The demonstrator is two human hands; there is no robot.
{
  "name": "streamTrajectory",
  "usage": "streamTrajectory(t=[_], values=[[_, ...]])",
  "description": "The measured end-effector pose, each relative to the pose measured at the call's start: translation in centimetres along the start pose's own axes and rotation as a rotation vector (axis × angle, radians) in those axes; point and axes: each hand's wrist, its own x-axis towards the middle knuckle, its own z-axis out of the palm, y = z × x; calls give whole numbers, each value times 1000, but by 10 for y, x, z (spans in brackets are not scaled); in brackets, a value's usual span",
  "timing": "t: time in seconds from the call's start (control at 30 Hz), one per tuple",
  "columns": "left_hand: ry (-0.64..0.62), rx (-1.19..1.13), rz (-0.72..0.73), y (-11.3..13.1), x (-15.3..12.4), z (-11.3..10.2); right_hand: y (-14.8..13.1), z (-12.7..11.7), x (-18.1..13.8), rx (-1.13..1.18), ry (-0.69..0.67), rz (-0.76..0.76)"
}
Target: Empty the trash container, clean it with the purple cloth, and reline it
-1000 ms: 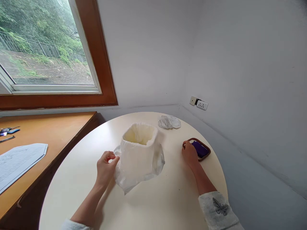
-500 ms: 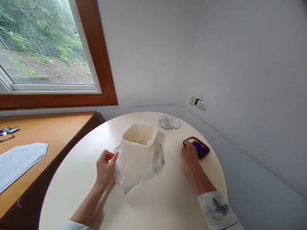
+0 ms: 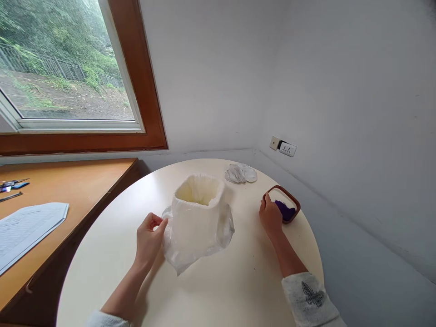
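Note:
A bin [image 3: 195, 227] wrapped in a thin white plastic bag stands upright, mouth up, on the round table. The bag is folded over its rim, and loose film [image 3: 180, 261] hangs around its lower part. At the bin's left side, my left hand [image 3: 150, 234] pinches the edge of this film between thumb and fingertips. Over on the right, my right hand [image 3: 270, 215] grips the near left side of a brown rounded rectangular frame [image 3: 289, 194], its far side tilted up. Dark purple material [image 3: 284, 211] shows inside the frame; I cannot tell what it is.
A crumpled clear plastic bag [image 3: 241, 173] lies at the back of the round cream table [image 3: 218, 302]. A wooden desk [image 3: 91, 177] on the left carries papers [image 3: 30, 231] and small tools. A wall socket [image 3: 287, 149] sits behind, in the corner.
The frame in my right hand has tilted, its far edge rising. The purple material has slid down toward its lower right side. My left hand and the bin stay put.

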Motion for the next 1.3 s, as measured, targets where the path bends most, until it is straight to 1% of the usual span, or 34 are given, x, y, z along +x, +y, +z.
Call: streamTrajectory(t=[0.17,0.47,0.77,1.03,1.2,1.3], values=[[8,-25,13,1,0,1,-5,-5,-1,64,109,-23],[23,-24,10,0,1,0,-15,-9,-10,270,170,-148],[15,-10,7,2,0,0,-27,-9,-19,466,292,-295],[2,-1,-16,4,-3,1,-32,1,-25,577,300,-439],[27,21,6,5,-3,1,-33,6,-28,545,313,-410],[24,25,7,5,-3,2,-34,6,-30,537,285,-383]])
